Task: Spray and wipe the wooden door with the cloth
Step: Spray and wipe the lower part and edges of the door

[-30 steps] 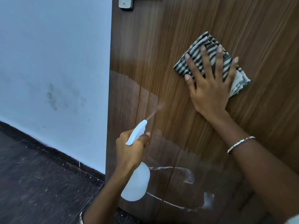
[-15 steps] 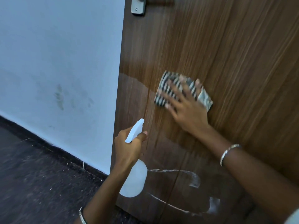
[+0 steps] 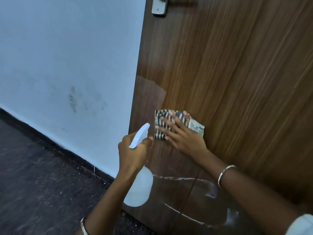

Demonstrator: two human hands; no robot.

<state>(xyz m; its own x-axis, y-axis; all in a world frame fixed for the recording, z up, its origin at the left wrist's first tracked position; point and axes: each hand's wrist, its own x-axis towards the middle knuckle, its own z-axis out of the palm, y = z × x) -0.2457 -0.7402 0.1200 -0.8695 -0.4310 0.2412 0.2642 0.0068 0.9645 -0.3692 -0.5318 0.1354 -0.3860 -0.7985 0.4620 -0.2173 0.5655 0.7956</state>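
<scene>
**Door wipe, head view: cloth on door, bottle in hand**

Presses the folded striped cloth (image 3: pixel 196 127) flat against the wooden door (image 3: pixel 237 82) with the right hand (image 3: pixel 184 139); fingers (image 3: pixel 166 120) straight and spread over the fabric, palm on the wood just below it, nothing gripped. Places the cloth near the door's left edge, well below the metal handle plate (image 3: pixel 159 7) at the top edge. Shows a paler fold of the cloth past the fingers on the right.

Grips the white spray bottle (image 3: pixel 138 190) in the left hand (image 3: pixel 133 153), fingers wrapped round its neck under the spray head. Holds the bottle upright and slightly tilted, nozzle aimed up at the door, just beside the cloth's lower left corner. Cannot tell whether the trigger is pulled in.

Records a faint glossy patch (image 3: pixel 149 92) along the left edge above the cloth, and curved white streaks (image 3: pixel 210 192) low on the door towards its bottom edge.

Wears a thin bangle on the right wrist (image 3: pixel 225 173) and another on the left (image 3: pixel 83 226).

Surroundings: pale wall (image 3: pixel 67 48) left of the door with dark smudges (image 3: pixel 72 99), dark skirting (image 3: pixel 67 150), dark speckled floor (image 3: pixel 42 184).
</scene>
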